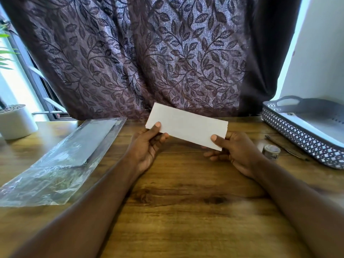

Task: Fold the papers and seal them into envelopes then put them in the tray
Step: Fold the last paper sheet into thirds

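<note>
**Envelope held in both hands above the table**

Envelope: white, rectangular, with a plain face toward the camera. It is held in the air above the wooden table, clear of the surface. It is tilted, with its left end higher and farther away than its right end. It sits in front of the lower edge of the leaf-patterned curtain.

Left hand: grips the envelope at its lower-left corner. The thumb lies on the near face and the curled fingers are behind it.

Right hand: grips the envelope at its lower-right corner in the same way, with the thumb on the near face and the fingers curled underneath.

Tray: grey, with a lattice-pattern wall and a handle cut-out. It stands at the right edge of the table, well apart from the envelope. Flat white items lie inside it; their kind cannot be told.

Other items:
- A small roll of tape stands on the table just beside the tray wall.
- A dark pen lies between the roll and the tray.
- A clear plastic bag with flat contents lies at the left of the table.
- A white pot stands at the far left corner.
</note>
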